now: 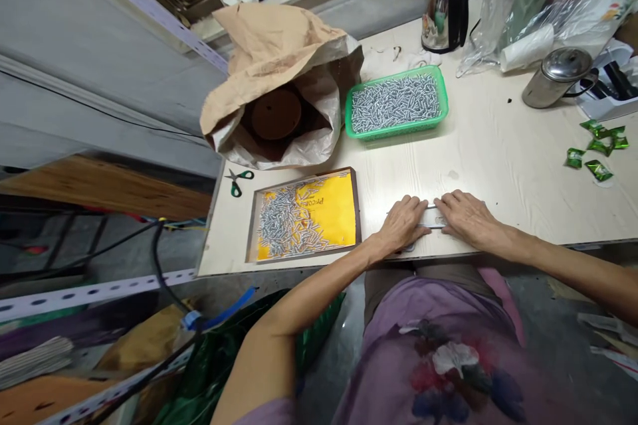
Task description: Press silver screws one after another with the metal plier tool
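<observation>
Steel screws (286,222) lie heaped in a yellow-lined tray (353,209) at the left of the desk (498,159); small, hard, probably slippery. Next over, left hand (401,226) and right hand (466,216) press flat, fingers spread, on a thin pale strip (431,216) near the front edge. Looks light and rigid, so I'd pinch its ends.

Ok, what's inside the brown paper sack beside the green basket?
Inside the brown paper sack, a round brown disc with a small centre hole shows against the pale lining. Whatever lies beneath it is hidden by the disc and the sack's folds.
</observation>
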Demonstrator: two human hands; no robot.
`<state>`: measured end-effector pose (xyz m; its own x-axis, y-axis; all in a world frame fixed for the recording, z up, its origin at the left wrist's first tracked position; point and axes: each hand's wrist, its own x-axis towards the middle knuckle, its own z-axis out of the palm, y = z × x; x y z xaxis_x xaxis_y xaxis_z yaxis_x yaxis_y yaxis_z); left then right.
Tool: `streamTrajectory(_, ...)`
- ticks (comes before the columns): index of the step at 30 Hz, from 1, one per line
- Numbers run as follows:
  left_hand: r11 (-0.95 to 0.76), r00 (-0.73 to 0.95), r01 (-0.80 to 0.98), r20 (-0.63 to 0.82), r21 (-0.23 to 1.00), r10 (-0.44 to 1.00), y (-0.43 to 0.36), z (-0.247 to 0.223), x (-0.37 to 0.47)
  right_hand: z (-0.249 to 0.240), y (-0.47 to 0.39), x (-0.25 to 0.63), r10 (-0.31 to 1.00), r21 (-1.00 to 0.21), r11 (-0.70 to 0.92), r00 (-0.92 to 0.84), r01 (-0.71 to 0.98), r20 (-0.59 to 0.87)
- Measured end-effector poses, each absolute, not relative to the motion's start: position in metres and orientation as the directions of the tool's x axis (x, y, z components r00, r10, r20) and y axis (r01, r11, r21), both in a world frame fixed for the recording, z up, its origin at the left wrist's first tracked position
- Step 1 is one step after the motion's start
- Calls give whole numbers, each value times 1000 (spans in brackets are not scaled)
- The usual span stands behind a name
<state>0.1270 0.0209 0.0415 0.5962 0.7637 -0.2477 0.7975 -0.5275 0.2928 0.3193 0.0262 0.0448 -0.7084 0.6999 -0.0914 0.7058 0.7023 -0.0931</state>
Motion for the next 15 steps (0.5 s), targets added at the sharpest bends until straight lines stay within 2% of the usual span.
streamTrajectory(7, -477, 538, 841, -302, 256, 787, 9, 42, 134, 30, 20, 322, 659, -169, 742, -752, 649, 8)
streamTrajectory(11, -467, 527, 848, -313, 250, 790, 9, 41, 136, 26, 16, 320, 662, -196, 737, -749, 647, 16)
streamTrajectory(15, -447, 499, 859, -213, 249, 840, 3, 34, 132, 28, 24, 323, 695, -214, 704, -719, 677, 8)
